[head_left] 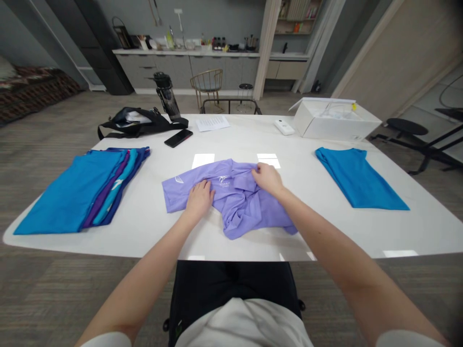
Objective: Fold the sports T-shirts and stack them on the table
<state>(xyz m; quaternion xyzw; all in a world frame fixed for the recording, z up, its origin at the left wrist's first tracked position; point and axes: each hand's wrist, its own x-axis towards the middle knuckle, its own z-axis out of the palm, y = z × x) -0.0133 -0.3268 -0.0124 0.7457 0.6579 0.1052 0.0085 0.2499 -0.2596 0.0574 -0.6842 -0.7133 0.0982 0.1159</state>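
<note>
A crumpled lavender T-shirt (240, 185) with a small white print lies in front of me at mid-table. My left hand (199, 198) rests on its left part, fingers laid on the cloth beside the print. At the shirt's far right edge, my right hand (268, 177) pinches the fabric, its fingertips partly hidden. The shirt's lower right portion is bunched into loose folds. To the left sits a stack of folded clothes (74, 185) in blue, purple, teal and navy. One folded blue garment (361, 178) lies apart on the right.
The white table (159, 231) carries a black bag (133, 124), a dark bottle (167, 96), a phone (178, 138) and a printed sheet (212, 123) at the far left. Toward the back right are a small white device (284, 127) and an open white box (333, 120).
</note>
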